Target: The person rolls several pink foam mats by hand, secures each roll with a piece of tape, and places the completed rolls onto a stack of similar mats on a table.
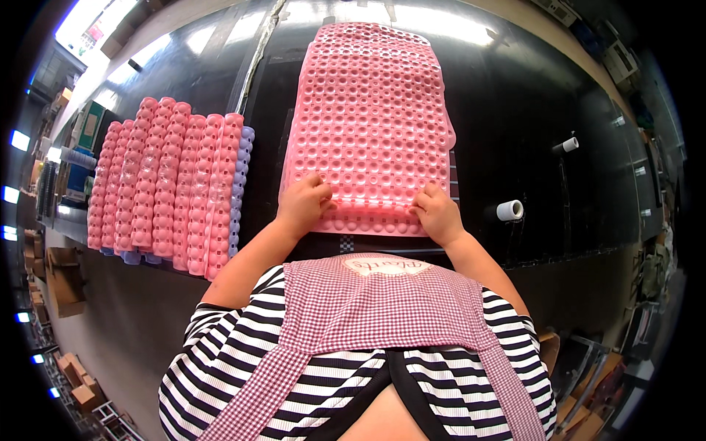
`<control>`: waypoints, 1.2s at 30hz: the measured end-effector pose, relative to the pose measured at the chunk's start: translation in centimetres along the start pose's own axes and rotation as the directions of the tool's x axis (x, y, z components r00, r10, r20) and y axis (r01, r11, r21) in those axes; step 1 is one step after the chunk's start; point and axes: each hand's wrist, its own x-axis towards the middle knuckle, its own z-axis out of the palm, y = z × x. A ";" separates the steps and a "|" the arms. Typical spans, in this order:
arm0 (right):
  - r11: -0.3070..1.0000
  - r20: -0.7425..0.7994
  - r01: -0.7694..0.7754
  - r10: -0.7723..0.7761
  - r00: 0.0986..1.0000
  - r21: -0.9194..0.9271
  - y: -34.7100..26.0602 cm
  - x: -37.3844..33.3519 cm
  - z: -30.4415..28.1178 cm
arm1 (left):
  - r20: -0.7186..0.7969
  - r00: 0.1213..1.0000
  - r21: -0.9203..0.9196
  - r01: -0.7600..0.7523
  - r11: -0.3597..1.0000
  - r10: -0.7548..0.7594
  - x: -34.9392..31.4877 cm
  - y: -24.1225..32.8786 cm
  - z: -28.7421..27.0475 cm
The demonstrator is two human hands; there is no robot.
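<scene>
A pink bath mat (370, 132) with rows of round bumps lies lengthwise in front of me, on top of other pink mats whose near edge (368, 223) shows below it. The top mat's near edge is raised slightly and curled. My left hand (306, 203) pinches its left near corner, and my right hand (438, 212) pinches the right near corner. Both sets of fingers are closed on the mat. How many mats lie beneath cannot be told.
To the left lies a row of several rolled pink mats (158, 180), with lavender ones (241, 184) beside and under them. Two small white rolls (510, 211) sit on the black table (529, 125) at the right. Boxes (88, 125) stand beyond the rolled mats.
</scene>
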 end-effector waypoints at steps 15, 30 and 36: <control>0.944 -0.292 0.210 -0.282 0.914 -0.256 0.7 2.4 0.7 | -0.103 0.986 0.216 -0.105 0.971 0.129 2.8 -1.3 0.0; 0.934 -0.133 0.030 -0.082 0.988 -0.355 1.6 5.1 4.5 | 0.119 0.975 0.225 0.156 0.962 -0.186 5.3 0.4 3.0; 0.913 -0.289 0.042 -0.172 0.942 -0.405 5.4 14.1 2.1 | 0.125 0.949 0.310 0.240 0.920 -0.289 15.3 -1.7 1.8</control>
